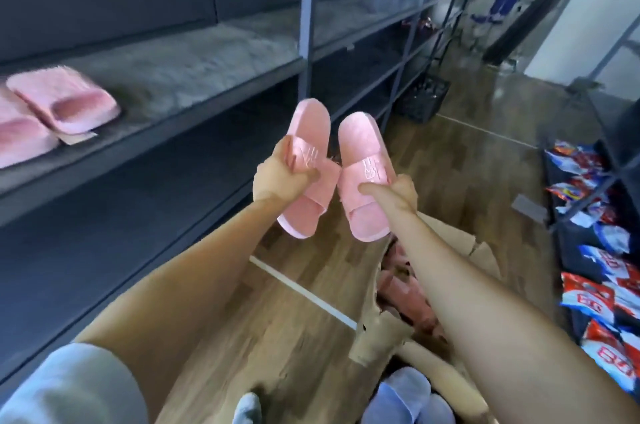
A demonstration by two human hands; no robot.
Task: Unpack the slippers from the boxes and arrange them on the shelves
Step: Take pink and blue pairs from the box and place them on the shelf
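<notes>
Both arms reach out over the wooden floor (214, 337), each hand gripping one pink slipper, the pair held side by side in the air just off the front edge of the dark shelf (194, 118). The left hand (277, 177) is wrapped around the strap of the left slipper (304, 160) — fingers curled tight over the strap's outer edge, thumb pressed across its near side, so the grip is fully closed on it. The toe points up and away, toward the shelf. The right hand (398, 193) pinches the right slipper (363, 177) at the strap too: the thumb lies flat along the strap's lower edge on top, and the other fingers are folded behind the sole's right rim, closed on it. The two slippers touch or nearly touch at their inner edges near the straps.

On the shelf, well to the left of the held pair, two more pink slippers (65, 101) already lie on a grey fuzzy mat (194, 59). Below the right forearm, away from the shelf, an opened cardboard box (377, 337) sits on the floor — more pinkish slippers show inside it.
</notes>
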